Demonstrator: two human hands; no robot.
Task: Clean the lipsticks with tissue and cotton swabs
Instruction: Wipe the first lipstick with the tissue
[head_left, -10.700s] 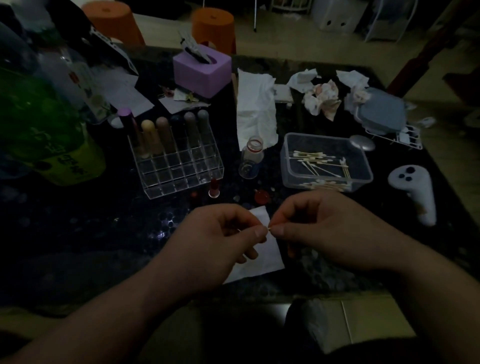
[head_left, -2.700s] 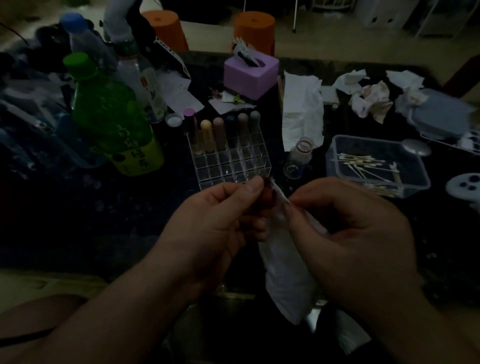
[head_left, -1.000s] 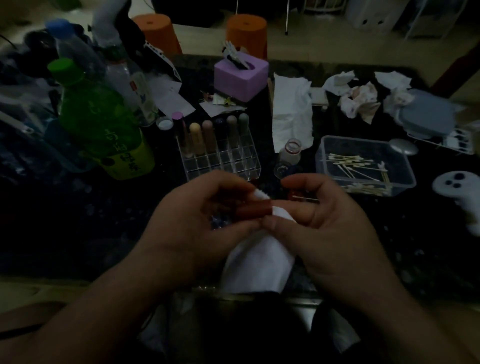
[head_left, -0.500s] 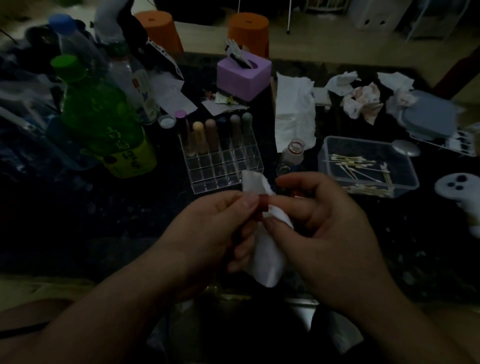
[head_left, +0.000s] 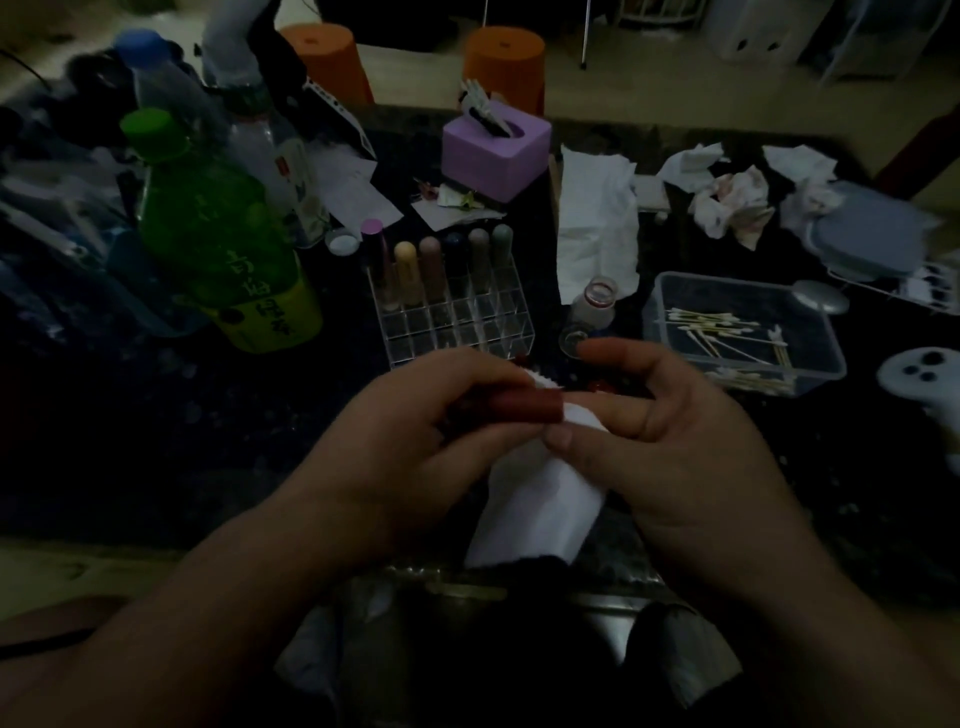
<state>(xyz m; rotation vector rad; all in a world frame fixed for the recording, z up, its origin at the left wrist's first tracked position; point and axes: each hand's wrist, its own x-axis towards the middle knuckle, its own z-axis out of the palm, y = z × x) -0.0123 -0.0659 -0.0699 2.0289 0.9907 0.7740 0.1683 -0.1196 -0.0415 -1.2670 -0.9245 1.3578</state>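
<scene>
Left hand: fingers curled round a dark red lipstick, tube lying sideways, dead centre of the frame.
Right hand: thumb pinching the white tissue onto the tube's right end, index finger sticking out above.
Tissue: hangs between both hands, over the tabletop near edge.
Organizer: clear, row of lipsticks along its back, just above the hands.
Cotton swabs: in a clear box, right of centre.

- Before you: the rack, lipsticks in its back row.
- Left of it, a bottle; right, a vial, then the swab box.
- Behind, the tissue box.
</scene>
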